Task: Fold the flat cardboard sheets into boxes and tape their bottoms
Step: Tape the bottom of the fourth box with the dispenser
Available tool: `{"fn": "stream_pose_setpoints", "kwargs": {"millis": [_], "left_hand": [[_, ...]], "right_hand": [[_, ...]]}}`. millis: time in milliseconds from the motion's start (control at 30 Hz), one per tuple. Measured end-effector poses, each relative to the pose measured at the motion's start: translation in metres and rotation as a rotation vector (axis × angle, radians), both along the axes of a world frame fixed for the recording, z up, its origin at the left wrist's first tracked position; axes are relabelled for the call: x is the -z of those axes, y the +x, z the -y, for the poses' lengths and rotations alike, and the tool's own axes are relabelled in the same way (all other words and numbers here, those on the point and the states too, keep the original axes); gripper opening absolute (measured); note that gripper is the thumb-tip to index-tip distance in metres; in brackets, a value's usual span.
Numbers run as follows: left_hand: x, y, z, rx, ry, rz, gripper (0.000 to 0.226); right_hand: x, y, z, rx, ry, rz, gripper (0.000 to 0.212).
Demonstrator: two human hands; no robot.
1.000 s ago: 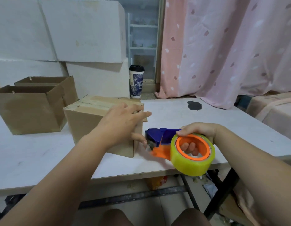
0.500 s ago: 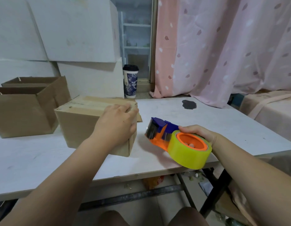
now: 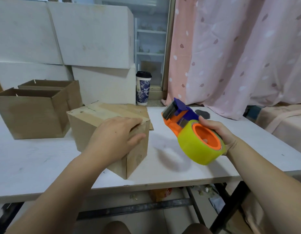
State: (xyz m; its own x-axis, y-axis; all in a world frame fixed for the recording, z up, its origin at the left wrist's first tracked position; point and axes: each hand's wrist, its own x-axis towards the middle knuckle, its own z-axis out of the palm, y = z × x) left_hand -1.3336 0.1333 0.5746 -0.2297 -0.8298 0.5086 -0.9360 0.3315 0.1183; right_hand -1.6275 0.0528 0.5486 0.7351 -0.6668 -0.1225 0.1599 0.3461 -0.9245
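Note:
A brown cardboard box (image 3: pixel 102 115) lies bottom-up on the white table (image 3: pixel 36 162), with clear tape along its seam. My left hand (image 3: pixel 116 137) grips its near right corner, fingers over the top edge and thumb on the side. My right hand (image 3: pixel 217 132) holds an orange and blue tape dispenser (image 3: pixel 188 130) with a yellow-green roll, lifted above the table to the right of the box. Its blade end points up and left.
Two open cardboard boxes (image 3: pixel 31 114) stand at the table's left. Large white boxes (image 3: pixel 89 36) are stacked behind. A lidded paper cup (image 3: pixel 143 88) stands at the back edge. A pink curtain (image 3: pixel 239 53) hangs at right, and a dark patch (image 3: pixel 203 114) marks the tabletop.
My right hand has lifted the tape dispenser up and away from the box's side. My left hand has shifted onto the box's near corner, and the box has turned slightly.

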Motion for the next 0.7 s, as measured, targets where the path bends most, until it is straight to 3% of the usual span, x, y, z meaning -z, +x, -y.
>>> {"fn": "stream_pose_setpoints", "kwargs": {"millis": [133, 267, 433, 533, 633, 700], "left_hand": [[0.003, 0.005, -0.031, 0.102, -0.066, -0.071, 0.037], [-0.001, 0.018, -0.042, 0.301, 0.09, -0.198, 0.034], [0.001, 0.026, -0.029, 0.319, 0.105, -0.137, 0.038], [0.01, 0.028, -0.022, 0.246, 0.024, -0.219, 0.036], [0.016, 0.025, -0.02, 0.225, -0.039, -0.26, 0.033], [0.018, 0.022, -0.02, 0.205, -0.05, -0.28, 0.032]], "right_hand": [[-0.01, 0.014, -0.002, -0.04, -0.023, 0.018, 0.034], [-0.017, 0.027, -0.004, -0.074, -0.072, 0.071, 0.034], [-0.03, 0.04, -0.008, -0.15, -0.122, 0.146, 0.033], [-0.04, 0.045, -0.012, 0.004, -0.136, 0.062, 0.042], [-0.051, 0.05, -0.016, 0.183, -0.325, -0.037, 0.048], [-0.059, 0.055, -0.019, 0.257, -0.445, -0.098, 0.035]]}}
